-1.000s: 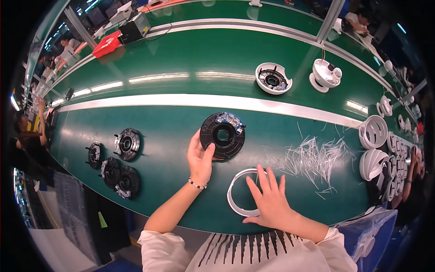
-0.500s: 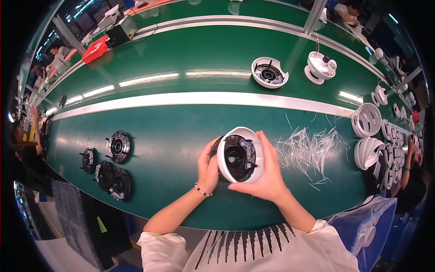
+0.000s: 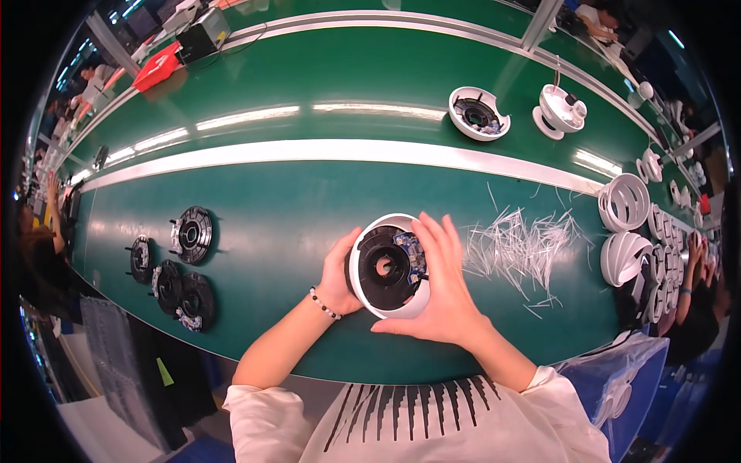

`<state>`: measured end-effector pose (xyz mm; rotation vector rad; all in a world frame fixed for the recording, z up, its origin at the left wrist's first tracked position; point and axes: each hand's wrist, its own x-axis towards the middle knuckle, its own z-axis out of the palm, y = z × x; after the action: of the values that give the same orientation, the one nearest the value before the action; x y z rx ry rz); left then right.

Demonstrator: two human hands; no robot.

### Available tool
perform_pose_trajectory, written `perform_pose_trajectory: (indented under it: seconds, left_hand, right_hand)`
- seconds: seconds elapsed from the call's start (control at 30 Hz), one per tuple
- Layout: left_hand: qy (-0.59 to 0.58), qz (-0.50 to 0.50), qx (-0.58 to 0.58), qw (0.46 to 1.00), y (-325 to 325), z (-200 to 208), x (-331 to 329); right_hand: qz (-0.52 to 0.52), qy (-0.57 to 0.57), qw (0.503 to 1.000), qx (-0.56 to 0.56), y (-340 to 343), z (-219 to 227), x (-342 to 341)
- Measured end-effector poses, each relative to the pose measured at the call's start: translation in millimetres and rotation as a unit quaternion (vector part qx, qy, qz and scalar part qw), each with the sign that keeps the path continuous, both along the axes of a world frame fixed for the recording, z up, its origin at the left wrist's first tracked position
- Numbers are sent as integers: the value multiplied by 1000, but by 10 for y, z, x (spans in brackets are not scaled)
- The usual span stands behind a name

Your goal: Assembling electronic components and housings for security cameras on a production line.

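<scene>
Both hands grip a round white plastic housing [image 3: 413,307] above the green bench, its inside facing up toward me. Seated in it is a black ring-shaped part [image 3: 376,279] with a round hole in the middle and a small circuit board [image 3: 413,253] on its right side. My left hand [image 3: 340,270] wraps the housing's left side, with a bead bracelet on that wrist. On the opposite side my right hand [image 3: 440,289] has its fingers over the upper right rim and the thumb along the lower edge.
Several similar black ring parts [image 3: 193,234] lie at the left. Thin white strips [image 3: 525,247] are piled right of my hands. White rings [image 3: 624,202] and housings stand at the far right. Beyond the pale ledge [image 3: 324,150] sit another filled housing [image 3: 478,113] and a white assembled unit [image 3: 559,112].
The housing has shifted slightly left and turned, so the black part inside faces me more fully. Both hands moved along with it, and the view has shifted a little.
</scene>
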<state>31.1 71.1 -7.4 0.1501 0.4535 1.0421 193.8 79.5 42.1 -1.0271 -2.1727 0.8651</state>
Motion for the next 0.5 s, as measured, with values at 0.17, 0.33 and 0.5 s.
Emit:
perform_pose_trajectory:
  seconds: [0.17, 0.33, 0.5]
  left_hand:
    - [44, 5, -3, 999, -16, 84, 40]
    - [20, 20, 6, 1000, -16, 109, 34]
    - [26, 64, -13, 998, -61, 18, 96]
  right_hand:
    - [55, -25, 997, 49, 160, 17, -52]
    - [58, 29, 996, 54, 123, -42, -88]
    - [37, -36, 995, 83, 71, -167, -211]
